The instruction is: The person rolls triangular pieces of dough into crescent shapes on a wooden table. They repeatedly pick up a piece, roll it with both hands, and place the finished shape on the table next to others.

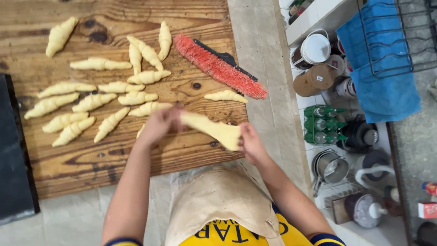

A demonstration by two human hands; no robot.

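Head view shows a pale strip of dough (211, 129) stretched in the air between both hands, just above the near edge of a wooden board (114, 168). The left hand (159, 125) pinches the narrow end, fingers closed on it, though motion blur hides how they sit. The right hand (250, 142) grips the wide end, fingers folded around its edge.

Beyond the left hand, many shaped dough crescents (93, 101) lie on the board in loose rows, some touching. One more crescent (226, 96) lies alone near the board's right edge, just beyond the stretched strip. Beside it, farther back, a brush with red bristles (218, 67) and a black back rests at a slant.

The board sits on a light tiled worktop (266, 54). A dark tray (13, 159) lies against the board's left side. To the right, on a lower level, stand lidded jars (315, 49), green bottles (321, 124) in a rack, a metal sifter (331, 167) and a blue cloth (384, 91) hung over a wire rack. A beige apron (221, 200) covers the person's front.
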